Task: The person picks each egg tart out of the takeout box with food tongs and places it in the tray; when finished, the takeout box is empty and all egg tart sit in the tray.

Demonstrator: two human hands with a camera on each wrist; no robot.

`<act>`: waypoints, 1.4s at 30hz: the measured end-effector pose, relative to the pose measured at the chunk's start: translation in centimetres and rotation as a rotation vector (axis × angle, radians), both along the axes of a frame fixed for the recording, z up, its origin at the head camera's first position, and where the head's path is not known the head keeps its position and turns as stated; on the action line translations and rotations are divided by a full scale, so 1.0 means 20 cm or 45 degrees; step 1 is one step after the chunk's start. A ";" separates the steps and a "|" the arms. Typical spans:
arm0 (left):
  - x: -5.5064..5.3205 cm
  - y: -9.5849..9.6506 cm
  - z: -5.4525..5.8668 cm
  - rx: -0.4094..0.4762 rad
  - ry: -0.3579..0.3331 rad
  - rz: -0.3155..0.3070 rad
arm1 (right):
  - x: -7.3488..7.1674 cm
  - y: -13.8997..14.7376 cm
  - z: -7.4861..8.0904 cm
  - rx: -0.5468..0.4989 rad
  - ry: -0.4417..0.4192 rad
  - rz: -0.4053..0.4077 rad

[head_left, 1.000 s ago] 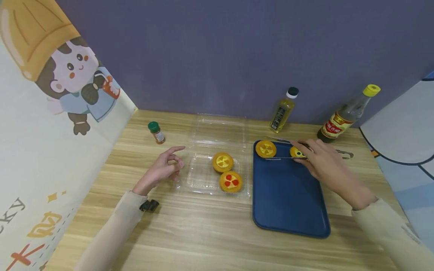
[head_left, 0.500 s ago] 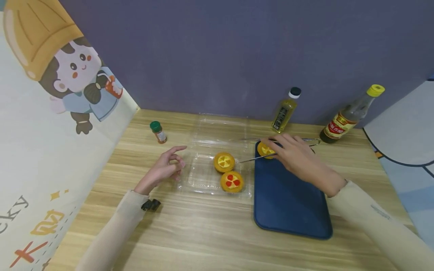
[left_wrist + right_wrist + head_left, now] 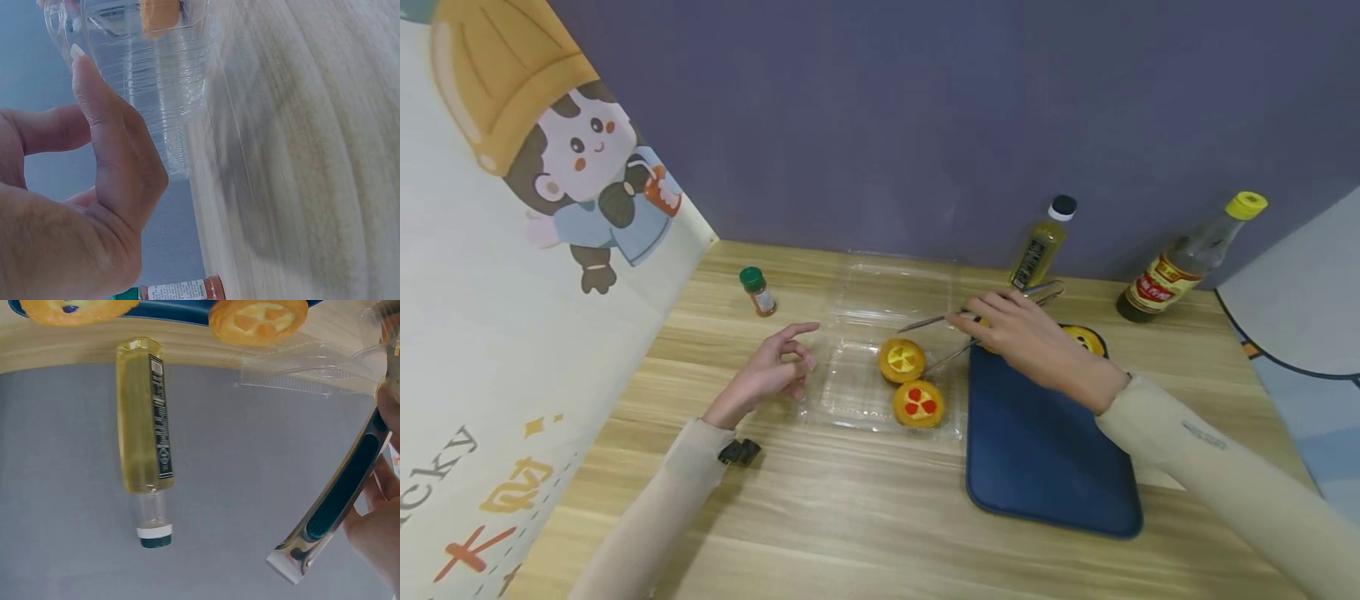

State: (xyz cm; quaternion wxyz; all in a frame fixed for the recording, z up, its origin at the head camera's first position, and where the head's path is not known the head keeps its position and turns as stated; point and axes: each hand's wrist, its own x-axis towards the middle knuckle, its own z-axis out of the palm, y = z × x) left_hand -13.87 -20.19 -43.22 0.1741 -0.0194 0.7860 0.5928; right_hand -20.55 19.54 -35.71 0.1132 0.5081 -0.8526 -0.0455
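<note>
My right hand (image 3: 1013,333) grips metal tongs (image 3: 340,494) over the tray's left edge. The tongs' spread arms reach into the clear plastic container (image 3: 850,400), one on each side of the yellow-topped tart (image 3: 902,360); whether they touch it I cannot tell. Just in front of it lies a tart with red toppings (image 3: 919,404). My left hand (image 3: 767,372) has loosely bent fingers at the container's left rim; contact is unclear. On the blue tray (image 3: 1052,450) sit a tart with dark dots (image 3: 1084,338) and another yellow-topped tart (image 3: 259,319), partly hidden by my right hand in the head view.
Behind the tray stands an oil bottle (image 3: 1041,250); farther right is a dark sauce bottle (image 3: 1165,283) with a yellow cap. A small green-capped spice jar (image 3: 757,292) is at the back left. The container's lid (image 3: 895,287) lies folded back towards the wall.
My right hand has moved left from the dark-dotted tart, now uncovered on the tray, and carried the tongs over to the container's yellow-topped tart. My left hand has stayed in place.
</note>
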 end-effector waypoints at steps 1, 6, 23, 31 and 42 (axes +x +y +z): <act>0.00 0.00 0.00 0.001 0.003 -0.006 | 0.00 -0.01 0.00 0.009 0.003 0.010; -0.01 0.01 0.00 0.002 0.006 -0.014 | -0.03 -0.05 0.00 0.037 0.015 0.055; -0.02 0.02 0.01 0.001 0.016 -0.002 | -0.11 -0.18 -0.02 0.117 0.018 0.109; -0.01 0.02 0.02 0.005 0.022 0.002 | -0.12 -0.22 -0.01 0.152 -0.006 0.115; 0.01 0.01 0.00 -0.003 0.026 0.015 | -0.12 -0.25 -0.03 0.209 0.052 0.141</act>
